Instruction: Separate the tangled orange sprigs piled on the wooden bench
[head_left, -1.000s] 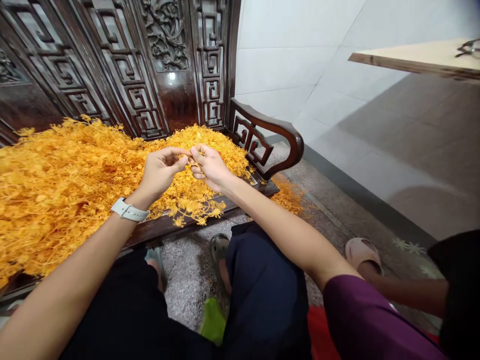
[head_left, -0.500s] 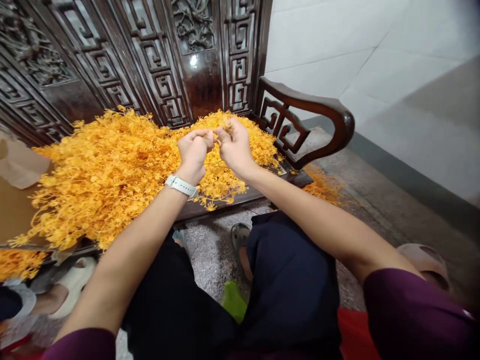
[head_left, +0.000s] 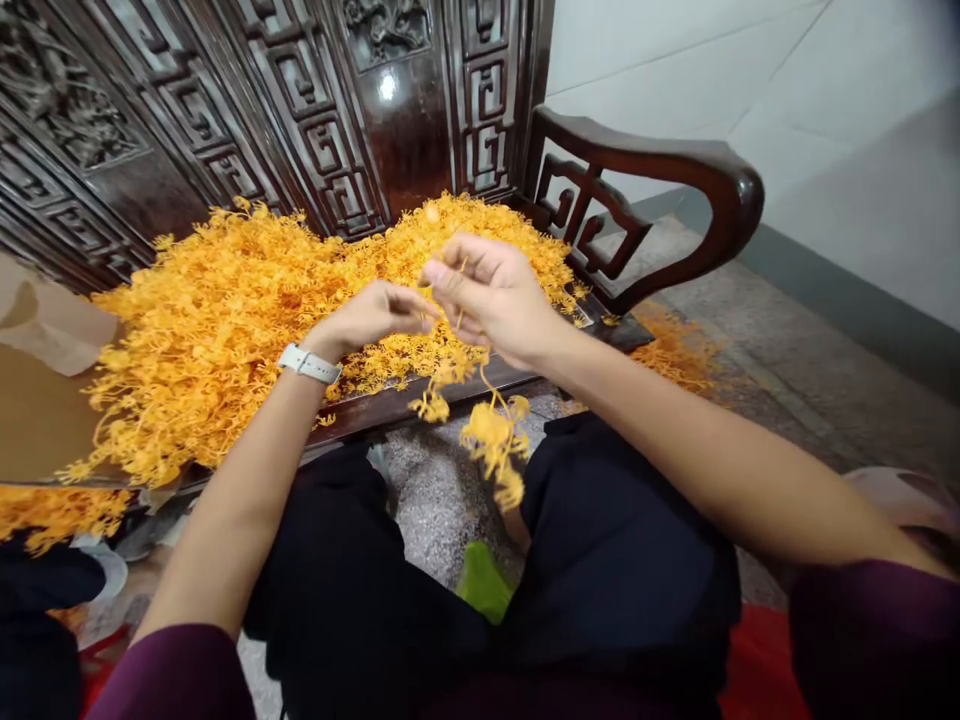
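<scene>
Thin wiry orange sprig [head_left: 491,435] dangling in clumps below right hand [head_left: 487,300], above my lap; right thumb and fingers pinched together on its stem. Left hand [head_left: 371,318] just beside, fingers loosely extended, nothing visible held. Tangled orange heap [head_left: 225,320] behind, on dark carved wooden bench [head_left: 405,395].

legible markings: none; no words, brand, numbers or signs can be read, not even on the white wristwatch [head_left: 308,364] on the left arm [head_left: 232,490].
</scene>
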